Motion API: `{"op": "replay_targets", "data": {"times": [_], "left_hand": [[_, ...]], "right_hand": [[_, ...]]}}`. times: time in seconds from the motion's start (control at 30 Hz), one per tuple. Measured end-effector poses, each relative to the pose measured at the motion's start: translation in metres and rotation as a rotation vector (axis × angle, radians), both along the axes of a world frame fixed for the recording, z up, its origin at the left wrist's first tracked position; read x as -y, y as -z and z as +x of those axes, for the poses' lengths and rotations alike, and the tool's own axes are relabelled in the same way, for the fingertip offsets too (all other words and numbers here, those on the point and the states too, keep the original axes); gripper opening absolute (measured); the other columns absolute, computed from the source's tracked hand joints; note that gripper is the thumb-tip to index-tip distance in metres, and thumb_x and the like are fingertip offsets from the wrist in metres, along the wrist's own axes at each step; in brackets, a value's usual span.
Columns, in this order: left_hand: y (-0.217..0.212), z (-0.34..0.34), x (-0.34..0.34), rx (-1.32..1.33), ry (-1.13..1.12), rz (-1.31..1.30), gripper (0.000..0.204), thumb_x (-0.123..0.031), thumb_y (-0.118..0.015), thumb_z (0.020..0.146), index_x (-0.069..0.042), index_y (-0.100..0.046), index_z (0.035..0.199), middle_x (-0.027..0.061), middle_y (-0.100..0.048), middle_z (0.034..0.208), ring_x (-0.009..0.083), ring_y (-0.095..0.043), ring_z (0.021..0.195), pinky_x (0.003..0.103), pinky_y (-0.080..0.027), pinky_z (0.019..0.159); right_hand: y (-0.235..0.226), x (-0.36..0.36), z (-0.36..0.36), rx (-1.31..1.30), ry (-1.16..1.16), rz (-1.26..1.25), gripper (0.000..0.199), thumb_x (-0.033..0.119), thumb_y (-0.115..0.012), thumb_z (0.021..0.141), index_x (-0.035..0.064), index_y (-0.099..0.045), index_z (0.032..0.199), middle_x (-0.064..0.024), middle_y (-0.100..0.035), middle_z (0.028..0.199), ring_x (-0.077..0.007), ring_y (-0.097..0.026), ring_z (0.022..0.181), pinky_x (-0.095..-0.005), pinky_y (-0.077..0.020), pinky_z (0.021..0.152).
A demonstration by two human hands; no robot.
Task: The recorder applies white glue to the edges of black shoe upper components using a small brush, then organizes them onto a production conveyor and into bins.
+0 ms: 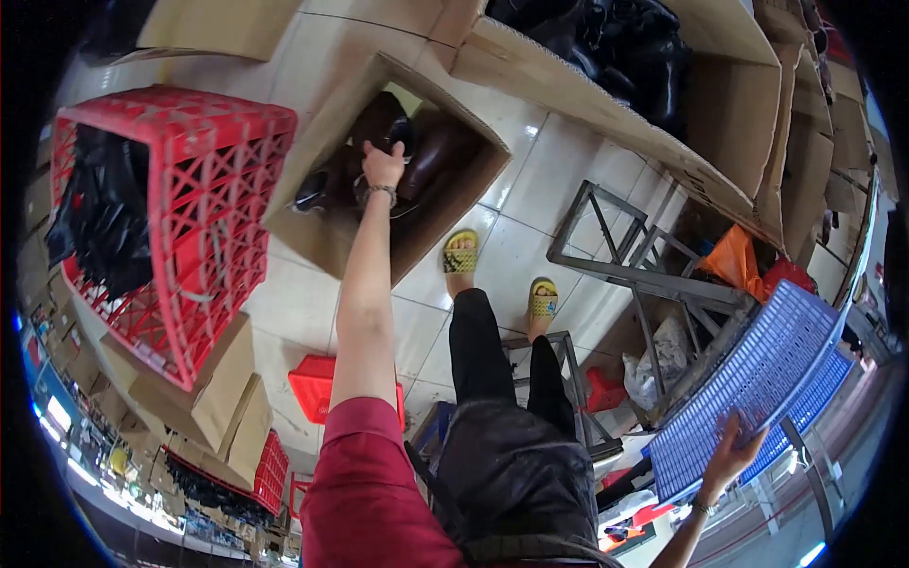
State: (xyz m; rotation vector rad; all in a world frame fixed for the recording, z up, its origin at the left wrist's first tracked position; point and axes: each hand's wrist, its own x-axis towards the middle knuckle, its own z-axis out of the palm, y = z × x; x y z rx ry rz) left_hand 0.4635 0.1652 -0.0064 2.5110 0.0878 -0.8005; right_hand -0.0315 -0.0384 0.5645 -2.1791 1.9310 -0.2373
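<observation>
My left hand point(383, 168) reaches down into a cardboard box point(454, 204) on the floor. Its fingers are around part of a glossy dark brown leather piece point(402, 133) that looks like a boot; the palm side is hidden. More dark brown leather pieces point(442, 166) lie loose beside it, their full shapes partly out of sight. Off to the right, my right hand point(730, 464) grips the near edge of a blue slatted plastic basket point(748, 364), thumb and fingers on opposite sides of its rim.
A red plastic crate point(218, 142) holding black leather pieces point(109, 204) stands at the left. A large carton point(729, 123) with shiny black pieces is at the far right. Metal frames point(653, 275) and a red stool point(314, 386) stand on the tiled floor, near my sandals point(461, 256).
</observation>
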Motion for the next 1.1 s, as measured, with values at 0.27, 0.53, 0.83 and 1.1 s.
{"op": "replay_targets", "data": {"times": [0.27, 0.53, 0.83, 1.1], "left_hand": [[-0.060, 0.014, -0.128, -0.202, -0.595, -0.566, 0.032, -0.002, -0.045, 0.096, 0.001, -0.062, 0.123, 0.0163, -0.068, 0.106, 0.0281, -0.073, 0.080, 0.036, -0.066, 0.063], [-0.358, -0.051, -0.163, -0.511, -0.500, -0.816, 0.028, -0.010, -0.033, 0.108, 0.006, -0.054, 0.119, 0.0206, -0.071, 0.093, 0.0246, -0.072, 0.074, 0.034, -0.060, 0.063], [-0.563, -0.125, -0.124, -0.599, -0.217, -1.173, 0.025, -0.013, -0.050, 0.105, 0.007, -0.063, 0.113, 0.0202, -0.072, 0.097, 0.0279, -0.073, 0.078, 0.036, -0.058, 0.062], [-0.642, -0.203, -0.089, -0.577, -0.125, -1.358, 0.027, -0.016, -0.055, 0.103, 0.006, -0.065, 0.117, 0.0194, -0.073, 0.098, 0.0267, -0.073, 0.080, 0.035, -0.058, 0.066]], "right_hand": [[0.015, 0.006, 0.000, 0.037, -0.059, 0.063, 0.048, 0.010, -0.066, 0.099, -0.0053, -0.047, 0.140, -0.0169, -0.066, 0.120, -0.0202, -0.069, 0.094, -0.0317, -0.0592, 0.079], [0.017, 0.004, -0.007, -0.026, -0.182, -0.031, 0.063, 0.012, -0.070, 0.094, -0.0033, -0.040, 0.146, -0.0215, -0.060, 0.134, -0.0322, -0.063, 0.118, -0.0416, -0.0520, 0.095], [-0.111, -0.063, 0.161, 0.629, -0.415, 0.275, 0.069, 0.014, -0.075, 0.087, 0.0078, -0.045, 0.150, -0.0196, -0.057, 0.143, -0.0297, -0.055, 0.132, -0.0443, -0.0446, 0.107], [-0.154, -0.083, 0.144, 0.942, -0.602, 0.373, 0.061, 0.023, -0.074, 0.092, 0.0014, -0.051, 0.144, -0.0178, -0.068, 0.125, -0.0233, -0.063, 0.116, -0.0371, -0.0486, 0.098]]}}
